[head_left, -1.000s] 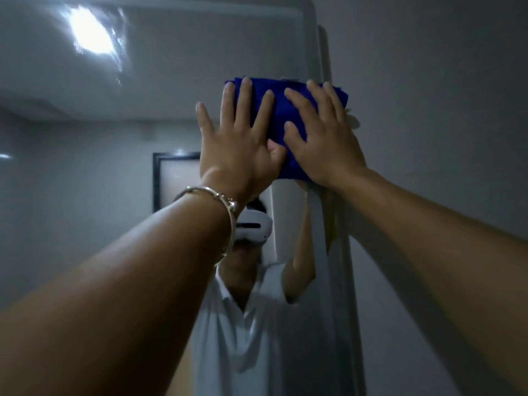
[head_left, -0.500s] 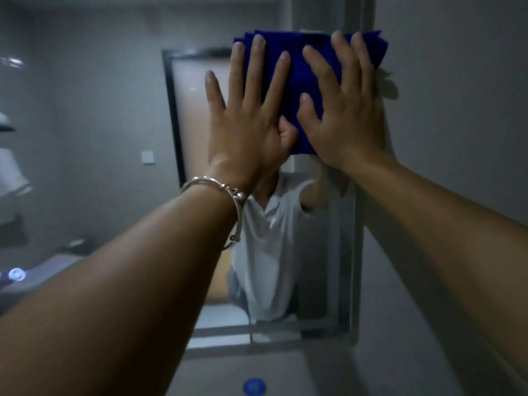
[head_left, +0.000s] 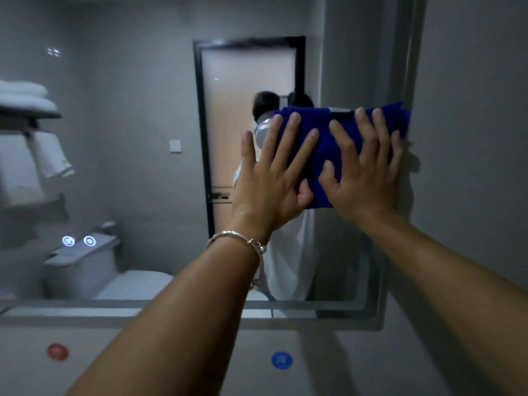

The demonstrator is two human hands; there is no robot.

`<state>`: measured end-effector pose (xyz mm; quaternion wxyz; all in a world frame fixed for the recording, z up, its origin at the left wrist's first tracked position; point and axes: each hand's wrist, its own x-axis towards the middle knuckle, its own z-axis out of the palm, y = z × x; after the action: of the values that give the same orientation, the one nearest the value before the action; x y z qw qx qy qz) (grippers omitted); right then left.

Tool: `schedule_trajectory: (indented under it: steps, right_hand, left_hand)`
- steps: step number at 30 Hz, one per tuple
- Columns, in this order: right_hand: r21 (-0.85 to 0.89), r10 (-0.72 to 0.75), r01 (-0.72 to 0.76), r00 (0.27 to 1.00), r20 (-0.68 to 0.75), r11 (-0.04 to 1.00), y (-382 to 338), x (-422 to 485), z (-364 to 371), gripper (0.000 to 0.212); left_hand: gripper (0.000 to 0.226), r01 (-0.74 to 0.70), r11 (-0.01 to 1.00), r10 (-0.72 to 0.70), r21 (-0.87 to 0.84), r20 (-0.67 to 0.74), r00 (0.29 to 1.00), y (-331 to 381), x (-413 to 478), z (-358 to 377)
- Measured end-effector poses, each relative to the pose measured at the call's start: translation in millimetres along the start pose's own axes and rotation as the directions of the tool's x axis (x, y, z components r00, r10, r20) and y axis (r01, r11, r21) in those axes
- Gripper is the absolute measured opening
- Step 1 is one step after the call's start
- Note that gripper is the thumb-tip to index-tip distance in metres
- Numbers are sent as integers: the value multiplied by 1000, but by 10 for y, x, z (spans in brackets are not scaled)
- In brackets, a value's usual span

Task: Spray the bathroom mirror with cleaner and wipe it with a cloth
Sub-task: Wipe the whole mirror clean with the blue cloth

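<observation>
A folded blue cloth point(head_left: 320, 130) lies flat against the bathroom mirror point(head_left: 137, 138) near its right edge. My left hand point(head_left: 271, 181), with a silver bracelet at the wrist, presses on the cloth's left part with spread fingers. Beside it, my right hand point(head_left: 363, 172) presses the cloth's right part the same way, thumbs almost touching. The cloth's lower middle is hidden under both palms. No spray bottle is in view.
The mirror's grey frame point(head_left: 400, 67) runs down the right side and along the bottom, with a plain wall to its right. The mirror reflects a toilet, white towels on a shelf, a door and a person. Below it sit a red sticker point(head_left: 58, 351) and a blue sticker point(head_left: 282, 360).
Both hands have slid the cloth down the mirror's right edge from the top corner to mid height. The view has tilted down, so the mirror's bottom frame now shows.
</observation>
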<state>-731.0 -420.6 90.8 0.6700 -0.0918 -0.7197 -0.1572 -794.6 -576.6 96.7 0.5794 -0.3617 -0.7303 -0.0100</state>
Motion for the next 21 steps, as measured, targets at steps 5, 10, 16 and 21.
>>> schedule_trajectory:
  steps: [5,10,16,21]
  right_hand:
    - [7,16,-16,998,65,1000,-192,72,-24,61]
    - [62,-52,45,992,112,997,-762,392,34,61]
    - [98,-109,100,989,98,990,-2035,751,295,61]
    - [123,-145,135,987,72,983,-3100,941,498,60]
  left_hand:
    - [69,-60,992,53,107,73,996,-262,-3,-89]
    - [68,-16,989,0,149,103,995,-912,-119,-143]
    - [67,115,975,-143,189,144,979,-2040,-572,-145]
    - [68,144,972,-175,187,164,971,-3061,-1010,-66]
